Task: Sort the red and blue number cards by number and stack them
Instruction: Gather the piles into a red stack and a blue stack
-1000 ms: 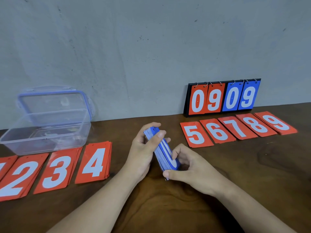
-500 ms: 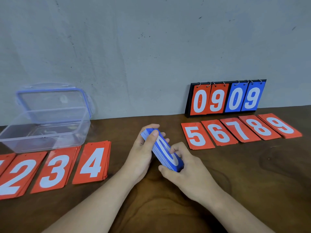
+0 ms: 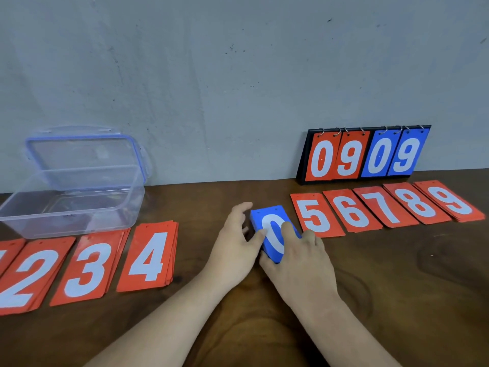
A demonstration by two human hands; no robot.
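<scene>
Dark wooden table [image 3: 397, 300] is running along a grey wall [image 3: 211, 88]; at its middle the blue stack [image 3: 272, 229], white 0 facing up, is sitting down at the tabletop between your two hands. Your right hand [image 3: 299, 263] is gripping its near end, thumb curling round the near edge, one finger pressing on the top card. Your left hand [image 3: 235, 250] is cupping the left long side, thumb touching the edge, fingers curving toward the far corner; contact there cannot be confirmed. Just beside the stack on the right, the red 5 pile [image 3: 317, 215] is heading a row that is fanning out through 6, 7 and 8 to the red 9 pile [image 3: 449, 201]. To the left, well apart, the red 4 pile [image 3: 148, 258], red 3 pile [image 3: 88, 268] and red 2 pile [image 3: 26, 276] are lying side by side; a further red card is being cut off by the frame edge. Behind the right row a flip scoreboard [image 3: 365, 154] is leaning against the wall, showing red 0 9 and blue 0 9. At far left a clear plastic box [image 3: 74, 205] is standing with its lid open.
</scene>
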